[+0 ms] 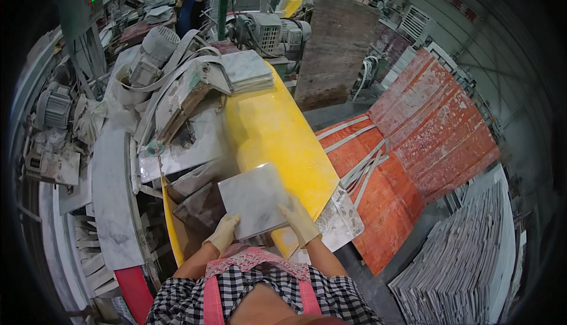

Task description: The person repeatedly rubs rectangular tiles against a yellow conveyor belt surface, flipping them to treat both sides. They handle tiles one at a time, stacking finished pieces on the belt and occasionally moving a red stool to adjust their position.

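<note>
A square grey-white stone tile (255, 198) is held in front of me between both hands. My left hand (224, 234), in a pale glove, grips its lower left edge. My right hand (300, 221), gloved the same way, grips its right edge near the lower corner. Beyond the tile lies a yellow sheet (280, 139), and a stack of similar tiles (247, 70) rests at its far end. Under and left of the held tile are darker, wet-looking slabs (201, 207). The fingers beneath the tile are hidden.
Left of me stands a machine with a motor (158, 44) and a long stone slab (115, 207). Red boards (378, 201) with pale straps lie to the right. Many thin slabs (455, 266) stand packed at lower right. Another person (192, 0) stands far back.
</note>
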Demonstrator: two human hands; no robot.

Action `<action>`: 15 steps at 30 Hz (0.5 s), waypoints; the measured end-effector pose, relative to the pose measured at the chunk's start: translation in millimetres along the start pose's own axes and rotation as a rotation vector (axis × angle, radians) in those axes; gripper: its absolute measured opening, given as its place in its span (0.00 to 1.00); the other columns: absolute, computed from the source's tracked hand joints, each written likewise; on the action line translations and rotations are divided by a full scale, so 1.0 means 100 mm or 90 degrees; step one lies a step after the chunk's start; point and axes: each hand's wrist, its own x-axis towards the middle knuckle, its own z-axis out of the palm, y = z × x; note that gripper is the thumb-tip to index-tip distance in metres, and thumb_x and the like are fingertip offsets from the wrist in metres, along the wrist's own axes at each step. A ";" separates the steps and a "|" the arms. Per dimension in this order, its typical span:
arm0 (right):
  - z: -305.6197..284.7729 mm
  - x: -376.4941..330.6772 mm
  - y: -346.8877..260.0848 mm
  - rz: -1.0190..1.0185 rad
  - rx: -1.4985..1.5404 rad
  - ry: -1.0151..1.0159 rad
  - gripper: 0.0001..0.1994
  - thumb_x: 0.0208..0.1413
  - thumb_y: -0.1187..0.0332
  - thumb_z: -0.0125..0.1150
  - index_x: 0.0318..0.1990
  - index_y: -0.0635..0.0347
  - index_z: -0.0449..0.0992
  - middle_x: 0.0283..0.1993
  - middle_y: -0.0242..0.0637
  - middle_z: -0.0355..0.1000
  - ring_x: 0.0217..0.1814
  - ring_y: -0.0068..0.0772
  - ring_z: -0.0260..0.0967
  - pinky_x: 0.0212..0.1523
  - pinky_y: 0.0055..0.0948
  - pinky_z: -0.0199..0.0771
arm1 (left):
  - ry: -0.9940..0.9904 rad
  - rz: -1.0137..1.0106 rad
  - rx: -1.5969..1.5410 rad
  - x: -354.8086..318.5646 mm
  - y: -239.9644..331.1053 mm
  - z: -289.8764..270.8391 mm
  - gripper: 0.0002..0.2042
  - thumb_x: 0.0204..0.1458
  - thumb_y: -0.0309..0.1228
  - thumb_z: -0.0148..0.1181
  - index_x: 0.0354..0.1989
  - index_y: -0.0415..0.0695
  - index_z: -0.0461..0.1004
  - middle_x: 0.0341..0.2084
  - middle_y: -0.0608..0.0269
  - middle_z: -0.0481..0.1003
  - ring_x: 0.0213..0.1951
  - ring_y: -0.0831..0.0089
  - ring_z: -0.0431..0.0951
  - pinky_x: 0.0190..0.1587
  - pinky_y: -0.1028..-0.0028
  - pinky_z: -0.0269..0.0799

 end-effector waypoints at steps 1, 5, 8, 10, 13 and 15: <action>0.01 0.00 -0.03 0.008 0.005 -0.005 0.32 0.63 0.59 0.60 0.71 0.62 0.60 0.68 0.49 0.64 0.66 0.39 0.64 0.64 0.34 0.66 | 0.034 -0.022 0.017 -0.02 0.02 0.02 0.23 0.66 0.32 0.50 0.66 0.34 0.62 0.56 0.54 0.73 0.55 0.61 0.77 0.57 0.61 0.75; 0.01 -0.06 -0.09 -0.002 0.031 0.001 0.33 0.63 0.58 0.60 0.71 0.62 0.59 0.71 0.50 0.61 0.72 0.44 0.59 0.69 0.36 0.60 | 0.048 -0.019 0.023 -0.03 0.05 0.07 0.22 0.67 0.33 0.50 0.66 0.34 0.63 0.57 0.55 0.73 0.55 0.62 0.77 0.58 0.61 0.75; 0.02 -0.09 -0.11 0.026 0.059 0.003 0.33 0.63 0.58 0.60 0.72 0.62 0.58 0.72 0.51 0.60 0.74 0.44 0.57 0.71 0.36 0.58 | 0.039 -0.022 0.020 -0.03 0.04 0.05 0.26 0.65 0.36 0.55 0.67 0.35 0.62 0.59 0.54 0.72 0.57 0.61 0.75 0.60 0.58 0.73; 0.02 -0.09 -0.10 0.038 0.077 -0.001 0.34 0.63 0.58 0.60 0.72 0.62 0.58 0.72 0.51 0.60 0.74 0.44 0.56 0.71 0.36 0.58 | 0.033 -0.025 0.018 -0.03 0.03 0.03 0.27 0.64 0.37 0.57 0.67 0.34 0.61 0.59 0.54 0.72 0.57 0.60 0.75 0.61 0.58 0.72; 0.02 -0.06 -0.08 0.045 0.069 -0.003 0.34 0.63 0.58 0.60 0.72 0.64 0.58 0.72 0.53 0.60 0.75 0.45 0.56 0.72 0.37 0.57 | 0.035 -0.029 0.015 -0.03 0.02 0.02 0.27 0.64 0.37 0.56 0.67 0.34 0.62 0.59 0.53 0.72 0.57 0.60 0.75 0.61 0.59 0.72; 0.03 -0.04 -0.06 0.030 0.016 0.009 0.34 0.63 0.58 0.60 0.72 0.65 0.58 0.72 0.53 0.60 0.75 0.45 0.56 0.72 0.37 0.57 | 0.023 -0.028 0.005 -0.03 0.03 0.02 0.26 0.65 0.36 0.55 0.67 0.33 0.62 0.58 0.53 0.73 0.57 0.60 0.75 0.60 0.60 0.72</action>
